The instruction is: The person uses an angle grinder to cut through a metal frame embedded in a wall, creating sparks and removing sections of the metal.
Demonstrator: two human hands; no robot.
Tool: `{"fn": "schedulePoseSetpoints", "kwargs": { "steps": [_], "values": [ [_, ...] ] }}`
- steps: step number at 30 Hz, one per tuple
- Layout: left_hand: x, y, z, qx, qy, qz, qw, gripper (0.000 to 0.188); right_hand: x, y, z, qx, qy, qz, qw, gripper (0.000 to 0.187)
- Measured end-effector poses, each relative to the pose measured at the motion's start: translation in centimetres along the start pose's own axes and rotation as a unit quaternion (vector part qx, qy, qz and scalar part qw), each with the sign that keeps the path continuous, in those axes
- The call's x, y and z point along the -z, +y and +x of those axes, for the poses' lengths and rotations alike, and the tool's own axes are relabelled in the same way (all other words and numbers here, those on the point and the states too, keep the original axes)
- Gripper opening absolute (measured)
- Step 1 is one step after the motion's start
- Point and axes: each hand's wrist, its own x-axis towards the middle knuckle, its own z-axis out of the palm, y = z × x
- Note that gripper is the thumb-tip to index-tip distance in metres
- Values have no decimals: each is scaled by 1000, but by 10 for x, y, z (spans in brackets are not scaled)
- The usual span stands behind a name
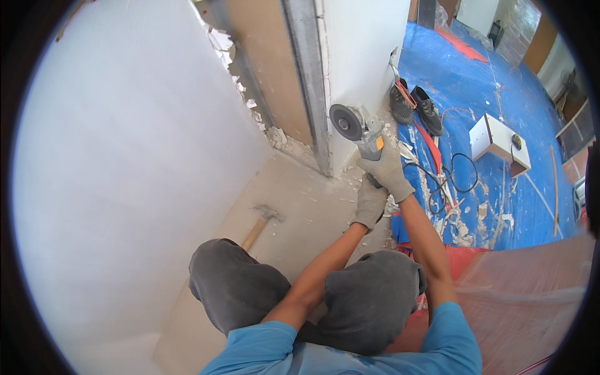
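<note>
An angle grinder is held up in front of the broken wall edge, its dark disc turned toward the upper left. My right hand, in a grey-beige work glove, is closed around the grinder's body. Just below it, my left hand, gloved alike, grips the rear end of the tool; its fingers are partly hidden. The disc is close to the white wall panel, and I cannot tell whether it touches. Beside the panel, a grey metal stud runs down to the floor.
On the floor at left lies a hammer with a wooden handle. Dark shoes, a black cable, a white box and plaster rubble are on the blue sheeting at right. Torn plasterboard edges the left wall opening.
</note>
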Motion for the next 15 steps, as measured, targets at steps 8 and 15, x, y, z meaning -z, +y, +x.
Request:
{"fn": "schedulePoseSetpoints", "kwargs": {
  "steps": [8, 15],
  "values": [
    [-11, 0, 14, -30, 11, -25, 999, 64, 15, -14, 10, -7, -19, -43, 999, 89],
    [-12, -5, 21, -32, -7, -6, 999, 66, 13, -12, 14, 12, -17, -58, 998, 86]
  ]
}}
